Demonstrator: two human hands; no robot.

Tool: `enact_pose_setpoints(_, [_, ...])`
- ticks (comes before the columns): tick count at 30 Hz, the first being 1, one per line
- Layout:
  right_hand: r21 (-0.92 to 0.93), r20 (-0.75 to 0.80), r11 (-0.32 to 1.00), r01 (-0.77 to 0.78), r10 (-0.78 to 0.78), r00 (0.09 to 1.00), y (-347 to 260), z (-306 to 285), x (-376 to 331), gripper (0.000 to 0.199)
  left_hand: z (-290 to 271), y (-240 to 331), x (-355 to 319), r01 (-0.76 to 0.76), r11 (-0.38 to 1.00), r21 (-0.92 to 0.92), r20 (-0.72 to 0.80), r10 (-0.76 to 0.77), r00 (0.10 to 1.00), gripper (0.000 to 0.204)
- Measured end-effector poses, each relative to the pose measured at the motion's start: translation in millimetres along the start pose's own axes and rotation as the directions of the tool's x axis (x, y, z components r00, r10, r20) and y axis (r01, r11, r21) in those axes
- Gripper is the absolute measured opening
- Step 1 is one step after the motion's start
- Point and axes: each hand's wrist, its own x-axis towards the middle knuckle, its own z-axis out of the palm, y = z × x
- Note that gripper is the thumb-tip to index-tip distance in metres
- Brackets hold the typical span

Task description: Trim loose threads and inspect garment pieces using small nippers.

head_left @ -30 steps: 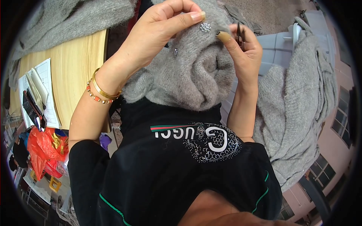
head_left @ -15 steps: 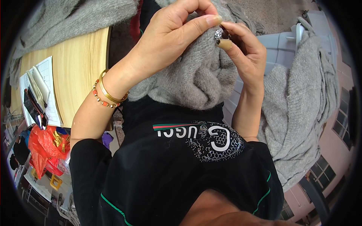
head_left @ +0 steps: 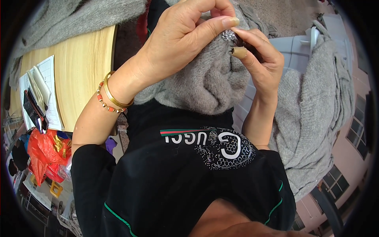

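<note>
A grey fuzzy knit garment (head_left: 209, 83) lies bunched in my lap. On it sits a round, sparkling silver button (head_left: 228, 35). My left hand (head_left: 189, 37), closed, grips the knit at its upper edge, the thumb tip just above the button. Beside the button my right hand (head_left: 262, 59) is bent into a pinch, its index fingertip near my left thumb. Tan tape (head_left: 239, 52) wraps the right thumb's tip. Something small and dark shows between the right fingers, too hidden to name.
More grey knitwear (head_left: 312, 106) hangs over a pale plastic bin (head_left: 290, 47) on the right. On the left, a wooden table (head_left: 85, 67) carries grey knit pieces (head_left: 90, 19), papers (head_left: 51, 87) and an open notebook (head_left: 39, 87). A red plastic bag (head_left: 45, 154) is below it.
Both hands have shifted slightly to the right. My right thumb has moved off the button's edge, and more of the button's face shows.
</note>
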Motion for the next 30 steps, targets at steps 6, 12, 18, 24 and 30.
enact_pose_setpoints(6, [0.051, -0.003, 0.999, -0.017, 0.018, 1.0, -1.7, 1.2, 2.8, 0.033, 5.2, 30.3, 8.6, 0.34, 0.934, -0.108, -0.012, -0.343, 0.939, 0.009])
enact_pose_setpoints(12, [0.057, 0.022, 0.998, 0.006, -0.007, 1.0, -0.1, 0.7, 3.5, 0.032, -3.0, -0.8, -1.0, 0.09, 0.978, -0.191, 0.096, -0.073, 0.993, 0.01])
enact_pose_setpoints(18, [0.077, 0.03, 0.996, -0.041, 0.039, 0.999, 0.1, -1.8, 2.5, 0.032, -0.1, -3.4, 1.3, 0.042, 0.979, -0.2, 0.098, -0.023, 0.995, 0.01])
enact_pose_setpoints(24, [0.096, 0.043, 0.995, -0.009, 0.005, 0.999, -3.2, -1.9, 5.9, 0.033, -2.1, -1.7, 1.9, 0.123, 0.943, -0.308, 0.111, -0.093, 0.99, 0.011])
enact_pose_setpoints(30, [0.129, 0.019, 0.99, -0.057, 0.055, 0.998, -4.1, -2.1, 3.4, 0.033, -2.7, -8.0, 0.8, 0.02, 0.975, -0.221, 0.145, 0.012, 0.989, 0.012])
